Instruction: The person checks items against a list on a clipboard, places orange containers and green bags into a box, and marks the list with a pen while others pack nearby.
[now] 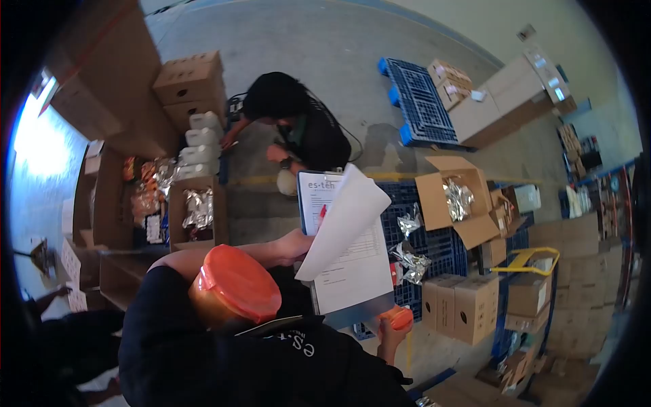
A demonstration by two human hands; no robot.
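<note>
My left hand grips the left edge of a clipboard, its fingertips partly hidden by the paper. The top sheet is curled up, with printed pages below and a small red object, perhaps a pen, beside it. In the crook of my left arm, against my dark shirt, sits a large tub with an orange lid. Near the clipboard's lower right corner, my right hand is closed around a small orange-lidded jar.
A person in dark clothes crouches ahead, beside stacked white jugs. Open cartons hold silvery pouches at left. Blue pallets carry boxes; an open carton and a yellow-handled trolley stand at right.
</note>
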